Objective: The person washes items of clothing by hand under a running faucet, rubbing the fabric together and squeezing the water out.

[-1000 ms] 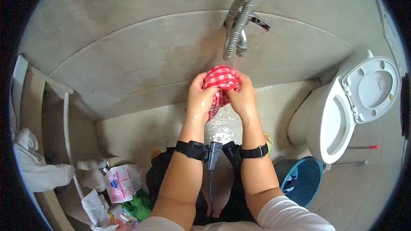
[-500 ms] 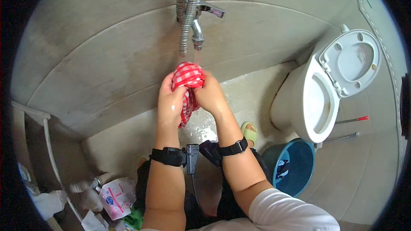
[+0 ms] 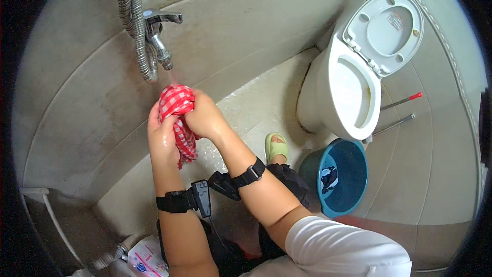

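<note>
Both hands grip a wet red-and-white checked cloth point(image 3: 177, 100) under the running tap point(image 3: 163, 54). Water falls from the spout onto the top of the cloth. My left hand point(image 3: 163, 136) closes on its left side, thumb across the front. From the right, my right hand point(image 3: 204, 115) squeezes the cloth with bent fingers. A loose end of the fabric hangs down between my wrists. What kind of cloth item it is, I cannot make out.
A coiled metal hose point(image 3: 137, 31) hangs beside the tap. To the right stand a white toilet point(image 3: 328, 92) with its lid raised and a blue bucket point(image 3: 365, 174) holding dark-and-white fabric. A white-pink package point(image 3: 146, 259) lies at lower left; two rods lean by the toilet.
The view has shifted, so tap, toilet and bucket sit differently in the picture. Both hands still hold the cloth under the water, its hanging end now showing more.
</note>
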`<state>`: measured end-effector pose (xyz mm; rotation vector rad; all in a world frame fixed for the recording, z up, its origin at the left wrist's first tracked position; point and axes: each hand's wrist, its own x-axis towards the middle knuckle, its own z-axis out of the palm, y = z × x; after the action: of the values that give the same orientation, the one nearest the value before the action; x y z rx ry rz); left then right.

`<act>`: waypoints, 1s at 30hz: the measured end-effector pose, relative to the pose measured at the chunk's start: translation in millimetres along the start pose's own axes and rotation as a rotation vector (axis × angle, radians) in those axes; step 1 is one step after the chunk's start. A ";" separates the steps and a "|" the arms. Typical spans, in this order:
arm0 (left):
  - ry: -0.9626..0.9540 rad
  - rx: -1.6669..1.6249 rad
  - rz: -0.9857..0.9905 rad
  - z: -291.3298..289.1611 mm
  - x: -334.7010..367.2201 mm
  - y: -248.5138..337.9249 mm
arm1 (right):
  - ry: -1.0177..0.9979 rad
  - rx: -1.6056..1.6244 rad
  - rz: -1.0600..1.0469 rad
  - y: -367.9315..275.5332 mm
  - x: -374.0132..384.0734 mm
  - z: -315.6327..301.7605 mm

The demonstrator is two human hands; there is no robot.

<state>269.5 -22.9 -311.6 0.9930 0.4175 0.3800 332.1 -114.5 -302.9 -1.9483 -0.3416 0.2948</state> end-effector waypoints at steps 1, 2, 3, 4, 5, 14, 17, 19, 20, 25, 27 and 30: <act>-0.004 -0.010 -0.008 -0.9 0.8 -3.0 | -0.007 0.019 0.008 -0.5 -1.8 -2.9; -0.001 -0.011 -0.010 -1.0 1.3 -5.5 | -0.016 0.039 0.014 -2.0 -3.5 -5.5; -0.012 -0.017 -0.013 -0.5 1.9 -8.2 | -0.021 0.038 0.016 -2.3 -4.0 -7.4; -0.024 -0.019 -0.012 1.2 1.1 -7.1 | -0.036 0.062 0.010 -3.1 -4.0 -9.0; -0.019 -0.018 -0.010 2.7 -0.4 -5.8 | -0.052 0.086 0.004 -4.3 -3.5 -9.0; -0.001 -0.011 -0.012 1.9 -1.6 -3.1 | -0.002 0.043 -0.007 2.5 -0.4 -2.6; -0.010 0.001 -0.002 2.6 -2.3 -2.2 | -0.035 0.069 0.014 0.0 -0.7 -2.9; 0.005 0.004 -0.011 4.7 -3.1 -1.6 | -0.035 0.081 0.025 -1.6 -1.4 -4.0; 0.020 0.007 -0.020 4.5 -3.1 -1.1 | -0.036 0.087 0.008 -2.5 -2.1 -4.0; 0.009 -0.038 -0.004 1.5 0.0 -3.0 | -0.051 0.124 -0.019 -2.4 -2.0 -3.8; 0.006 -0.041 -0.008 2.8 -0.4 -2.8 | -0.026 0.057 0.004 1.4 0.3 -1.8; 0.017 0.005 0.002 2.6 -0.2 -4.7 | -0.026 0.037 -0.006 5.7 0.9 -0.8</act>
<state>271.2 -27.1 -314.4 0.9959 0.4324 0.3896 333.7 -116.9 -307.9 -1.9084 -0.3568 0.3212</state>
